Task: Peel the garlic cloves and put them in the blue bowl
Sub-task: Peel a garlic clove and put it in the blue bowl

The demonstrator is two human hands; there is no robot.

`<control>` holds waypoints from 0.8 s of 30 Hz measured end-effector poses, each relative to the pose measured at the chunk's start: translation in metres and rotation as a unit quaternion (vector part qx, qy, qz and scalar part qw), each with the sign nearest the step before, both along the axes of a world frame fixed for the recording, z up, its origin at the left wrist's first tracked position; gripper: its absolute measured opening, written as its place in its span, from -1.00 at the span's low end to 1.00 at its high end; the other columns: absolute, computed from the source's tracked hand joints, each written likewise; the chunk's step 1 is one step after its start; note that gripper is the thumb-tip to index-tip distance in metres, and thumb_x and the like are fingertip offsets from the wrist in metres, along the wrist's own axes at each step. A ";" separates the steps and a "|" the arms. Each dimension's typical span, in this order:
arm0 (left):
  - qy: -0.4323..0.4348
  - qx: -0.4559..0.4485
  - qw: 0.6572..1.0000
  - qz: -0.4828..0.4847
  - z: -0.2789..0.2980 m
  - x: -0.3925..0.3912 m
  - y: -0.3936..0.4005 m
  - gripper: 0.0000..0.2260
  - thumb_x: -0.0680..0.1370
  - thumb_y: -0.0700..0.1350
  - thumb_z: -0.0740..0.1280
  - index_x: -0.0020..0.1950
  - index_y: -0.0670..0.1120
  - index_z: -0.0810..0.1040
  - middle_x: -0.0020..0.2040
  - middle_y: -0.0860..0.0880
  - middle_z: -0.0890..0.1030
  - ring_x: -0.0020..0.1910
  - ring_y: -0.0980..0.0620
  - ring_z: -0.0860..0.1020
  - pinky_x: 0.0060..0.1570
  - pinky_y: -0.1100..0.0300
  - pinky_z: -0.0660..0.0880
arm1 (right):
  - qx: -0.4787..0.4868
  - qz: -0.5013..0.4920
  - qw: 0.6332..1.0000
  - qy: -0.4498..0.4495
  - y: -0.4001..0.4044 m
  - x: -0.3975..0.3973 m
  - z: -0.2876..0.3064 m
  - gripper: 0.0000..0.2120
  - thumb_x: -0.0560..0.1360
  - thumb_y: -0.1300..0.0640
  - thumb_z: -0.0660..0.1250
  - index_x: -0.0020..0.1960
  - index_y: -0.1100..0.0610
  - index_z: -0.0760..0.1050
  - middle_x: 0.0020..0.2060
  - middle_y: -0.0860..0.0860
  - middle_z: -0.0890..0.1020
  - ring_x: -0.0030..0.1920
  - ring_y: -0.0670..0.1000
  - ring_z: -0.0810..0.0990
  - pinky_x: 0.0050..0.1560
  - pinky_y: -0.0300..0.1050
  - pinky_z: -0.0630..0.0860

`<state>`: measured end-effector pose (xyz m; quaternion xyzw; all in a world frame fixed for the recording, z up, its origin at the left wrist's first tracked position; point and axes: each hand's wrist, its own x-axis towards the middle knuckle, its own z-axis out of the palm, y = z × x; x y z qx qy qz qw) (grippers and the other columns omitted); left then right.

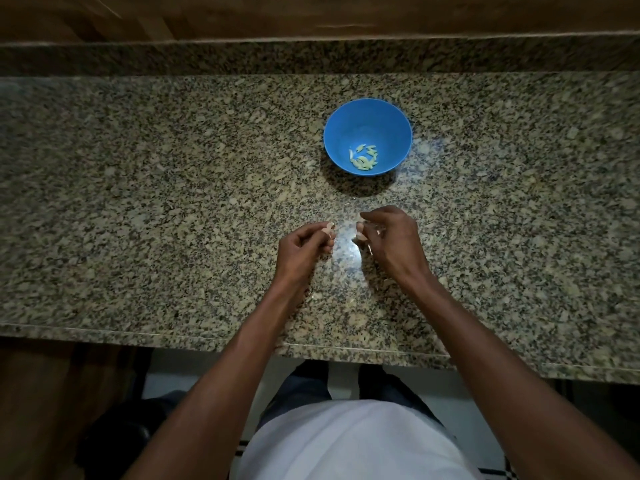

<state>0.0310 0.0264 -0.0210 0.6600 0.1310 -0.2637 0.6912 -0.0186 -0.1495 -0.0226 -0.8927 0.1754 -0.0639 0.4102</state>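
A: Where are things held?

B: A small clove [326, 229] is pinched in the curled left hand [304, 247]; another pale piece [360, 233], clove or skin, is pinched by the right hand [394, 241], at lower centre. Peeled cloves [363, 157] lie in the blue bowl [337, 131], upper centre.

A: What risk is judged?

B: A slippery clove could be dropped on the speckled tabletop [173, 202] and lost to sight.

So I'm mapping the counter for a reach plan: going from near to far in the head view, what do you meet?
Granite counter's front edge → left hand and right hand, level with each other, each pinching a small pale piece → blue bowl holding peeled garlic cloves → wooden wall.
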 end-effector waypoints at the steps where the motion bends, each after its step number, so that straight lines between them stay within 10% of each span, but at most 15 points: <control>1: -0.005 -0.008 1.000 -0.008 0.001 0.000 0.000 -0.86 0.61 -0.25 0.40 0.12 -0.11 0.70 0.01 -0.15 0.72 -0.07 0.03 0.64 0.01 0.18 0.61 | 0.038 -0.008 0.999 0.001 0.002 -0.001 0.006 -0.72 0.61 0.07 0.44 0.25 0.19 0.69 0.17 0.10 0.69 0.04 0.01 0.67 0.06 -0.03 0.67; 8: -0.005 -0.046 0.999 -0.005 0.010 -0.009 -0.011 -0.82 0.53 -0.32 0.49 0.12 -0.24 0.63 -0.08 -0.16 0.73 -0.11 -0.05 0.71 -0.05 0.15 0.66 | 0.402 -0.089 0.910 0.045 0.018 -0.010 0.010 -0.77 0.55 0.10 0.52 0.17 0.17 0.71 0.00 0.06 0.77 0.07 0.09 0.74 0.10 0.09 0.69; 13: -0.084 0.066 0.992 -0.065 0.007 -0.012 -0.011 -0.78 0.52 -0.25 0.53 0.12 -0.19 0.60 -0.09 -0.15 0.72 -0.10 -0.06 0.73 -0.07 0.07 0.69 | 0.345 -0.068 0.936 0.020 0.022 -0.020 0.006 -0.85 0.60 0.12 0.46 0.11 0.17 0.69 -0.02 0.01 0.76 0.03 -0.06 0.73 -0.04 -0.26 0.62; 24: -0.180 0.235 0.945 -0.139 -0.011 -0.025 0.004 -0.81 0.50 -0.24 0.51 0.04 -0.01 0.65 -0.15 0.06 0.71 -0.16 0.09 0.70 -0.14 0.08 0.71 | 0.189 -0.087 0.976 0.069 0.009 -0.055 -0.006 -0.94 0.56 0.13 0.51 0.02 0.04 0.68 -0.11 -0.08 0.74 -0.10 -0.11 0.73 -0.06 -0.19 0.68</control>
